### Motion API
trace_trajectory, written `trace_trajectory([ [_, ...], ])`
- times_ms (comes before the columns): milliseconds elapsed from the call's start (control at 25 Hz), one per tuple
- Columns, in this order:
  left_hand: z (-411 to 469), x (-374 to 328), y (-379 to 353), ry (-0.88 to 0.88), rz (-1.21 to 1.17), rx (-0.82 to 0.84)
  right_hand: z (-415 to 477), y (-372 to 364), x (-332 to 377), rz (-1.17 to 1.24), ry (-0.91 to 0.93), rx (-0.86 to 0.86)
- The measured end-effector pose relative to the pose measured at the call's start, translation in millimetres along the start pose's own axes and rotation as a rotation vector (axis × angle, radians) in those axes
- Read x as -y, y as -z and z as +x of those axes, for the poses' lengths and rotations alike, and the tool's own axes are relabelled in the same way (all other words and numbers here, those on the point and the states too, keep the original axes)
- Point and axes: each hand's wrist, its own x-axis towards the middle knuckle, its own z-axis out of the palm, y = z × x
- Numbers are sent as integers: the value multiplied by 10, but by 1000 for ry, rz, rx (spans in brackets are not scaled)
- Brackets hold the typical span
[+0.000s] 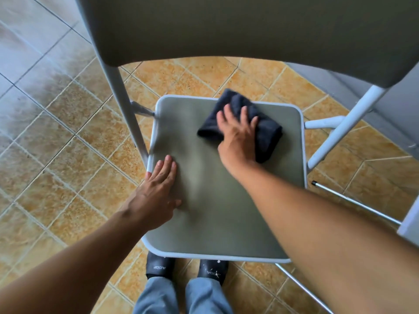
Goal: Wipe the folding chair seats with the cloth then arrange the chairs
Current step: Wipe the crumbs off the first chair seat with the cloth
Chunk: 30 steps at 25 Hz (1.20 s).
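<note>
A folding chair stands open in front of me, with a grey-green seat (pixel 210 214) edged in white and a grey-green backrest (pixel 226 28) filling the top of the view. A dark folded cloth (pixel 266 134) lies on the far right part of the seat. My right hand (pixel 237 137) presses flat on the cloth with fingers spread. My left hand (pixel 158 189) rests flat on the seat's left edge, palm down, holding nothing.
White metal frame legs (pixel 127 105) rise at the seat's left and right. A thin metal rod (pixel 353 201) lies at the right. Orange tiled floor (pixel 68 166) surrounds the chair; grey tiles at upper left. My feet (pixel 186 267) stand just below the seat's front edge.
</note>
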Motion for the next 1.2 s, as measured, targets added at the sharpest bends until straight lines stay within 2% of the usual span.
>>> trace_trajectory([
  [120, -30, -4, 32, -16, -3, 7, -630, -137, 184, 22, 325, 37],
  [240, -60, 51, 54, -51, 38, 40, -844, 4, -127, -80, 479, 69],
  [320, -59, 119, 54, -90, 48, 50, -649, 82, -286, -139, 425, 80],
  [400, -86, 173, 19, -105, 51, 37, -251, 125, -184, -144, 206, 109],
  [480, -142, 178, -52, -83, 38, -3, 143, 145, 177, -56, -62, 143],
  [520, -187, 167, -88, -73, 37, -26, 252, 124, 394, 0, -137, 165],
  [600, -325, 156, -111, -42, 45, -54, 246, 6, 765, 64, -69, 203],
  [680, -519, 210, -61, 35, 51, -32, -58, -158, 1015, 54, 144, 216],
  [760, -661, 314, -15, 35, 84, -6, -497, -250, 1069, 79, 243, 140],
  [920, -582, 415, -2, -81, 109, -37, -1577, -278, 971, 82, 213, 40],
  [1040, -435, 402, -71, -95, 127, -40, -2252, -205, 633, -10, 340, 37],
  [1120, -382, 429, -130, -107, 128, -60, -2240, -83, 222, -80, 340, 31],
  [1200, -351, 484, -164, -130, 137, -61, -1967, -3, -120, -132, 172, 16],
])
